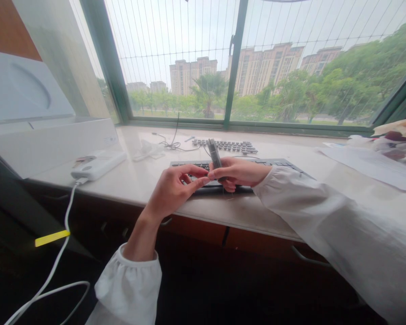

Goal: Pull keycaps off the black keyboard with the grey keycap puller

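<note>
My right hand is closed around a dark, slim tool with a partly see-through grey body. The tool points up and slightly left; its lower end is hidden in my fingers. My left hand is closed in a pinch, its thumb and index fingertips meeting the tip of my right thumb. Anything between those fingertips is too small or hidden to name. Under both hands lies a black keyboard near the desk's front edge, its middle covered by my hands. Open key sockets show at its left part.
Behind the keyboard, loose keycaps sit in rows. A coiled dark cable and clear plastic wrap lie left of them. A white power strip and large white box stand left; papers lie right.
</note>
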A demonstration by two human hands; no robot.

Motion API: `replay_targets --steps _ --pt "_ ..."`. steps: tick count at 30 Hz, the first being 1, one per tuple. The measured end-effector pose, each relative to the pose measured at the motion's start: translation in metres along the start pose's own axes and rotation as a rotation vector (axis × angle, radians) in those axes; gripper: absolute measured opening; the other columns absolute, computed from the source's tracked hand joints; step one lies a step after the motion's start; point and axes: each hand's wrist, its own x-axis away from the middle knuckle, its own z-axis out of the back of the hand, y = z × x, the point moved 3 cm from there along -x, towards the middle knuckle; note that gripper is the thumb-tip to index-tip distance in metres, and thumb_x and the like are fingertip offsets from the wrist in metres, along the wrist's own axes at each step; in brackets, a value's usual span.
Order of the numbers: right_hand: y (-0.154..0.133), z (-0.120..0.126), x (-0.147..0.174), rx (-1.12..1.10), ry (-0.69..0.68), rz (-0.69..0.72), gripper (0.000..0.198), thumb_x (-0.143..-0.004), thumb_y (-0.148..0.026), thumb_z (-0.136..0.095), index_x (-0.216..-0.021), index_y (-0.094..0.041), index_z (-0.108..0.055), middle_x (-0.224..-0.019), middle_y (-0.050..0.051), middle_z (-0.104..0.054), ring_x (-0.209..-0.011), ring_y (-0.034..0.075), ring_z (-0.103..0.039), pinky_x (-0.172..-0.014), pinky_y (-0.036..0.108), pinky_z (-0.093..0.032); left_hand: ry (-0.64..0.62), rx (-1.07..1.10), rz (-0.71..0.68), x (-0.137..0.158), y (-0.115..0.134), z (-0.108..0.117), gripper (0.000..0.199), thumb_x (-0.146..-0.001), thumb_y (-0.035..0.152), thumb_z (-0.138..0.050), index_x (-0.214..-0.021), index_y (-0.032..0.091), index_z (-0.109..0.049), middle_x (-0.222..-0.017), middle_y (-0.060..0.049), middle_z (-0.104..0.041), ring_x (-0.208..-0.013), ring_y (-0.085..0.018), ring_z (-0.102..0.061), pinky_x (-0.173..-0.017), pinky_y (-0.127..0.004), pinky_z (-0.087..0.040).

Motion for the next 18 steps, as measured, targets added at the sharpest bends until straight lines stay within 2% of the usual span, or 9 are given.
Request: replay_targets --steps 6,11,14,18 --pt "-0.002 -0.001 0.000 -0.042 0.024 -0.001 0.028 -0.074 -0.038 -0.072 -0.071 -0.017 -0.054 -0.036 -0.011 -0.036 -0.034 0.008 -0.041 -0.037 0.019 -0.038 0.033 0.058 -0.024 0.002 0.000 0.001 0.034 -0.076 0.046 -0.071 -0.095 0.018 -0.072 -0.080 -0.003 -0.071 -0.054 -0.008 -0.052 -0.050 -0.019 -0.044" --pt "-0.003 0.007 -0.002 -0.079 0.114 0.026 0.027 -0.074 -0.037 -0.073 -0.076 -0.015 -0.058 -0.038 -0.010 -0.036 -0.033 0.006 -0.037 -0.035 0.019 -0.034 0.048 0.099 -0.014 0.004 -0.001 0.002 0.033 -0.074 0.043 -0.074 -0.096 0.018 -0.070 -0.080 -0.003 -0.069 -0.052 -0.006 -0.049 -0.048 -0.017 -0.042" --pt "-0.007 0.024 -0.001 -0.144 0.231 0.091 0.023 -0.078 -0.035 -0.069 -0.075 -0.016 -0.056 -0.037 -0.011 -0.031 -0.035 0.005 -0.031 -0.035 0.017 -0.028 0.062 0.105 0.000 0.004 -0.003 0.003 0.033 -0.075 0.043 -0.072 -0.096 0.017 -0.069 -0.078 -0.003 -0.068 -0.051 -0.006 -0.049 -0.046 -0.017 -0.041" --pt "-0.012 0.061 0.003 -0.260 0.501 0.218 0.019 -0.080 -0.029 -0.063 -0.072 -0.018 -0.051 -0.040 -0.010 -0.030 -0.037 0.004 -0.023 -0.034 0.017 -0.020 0.063 0.101 0.018 0.003 -0.004 0.003 0.034 -0.077 0.043 -0.070 -0.096 0.016 -0.067 -0.083 -0.005 -0.069 -0.052 -0.007 -0.052 -0.046 -0.018 -0.041"
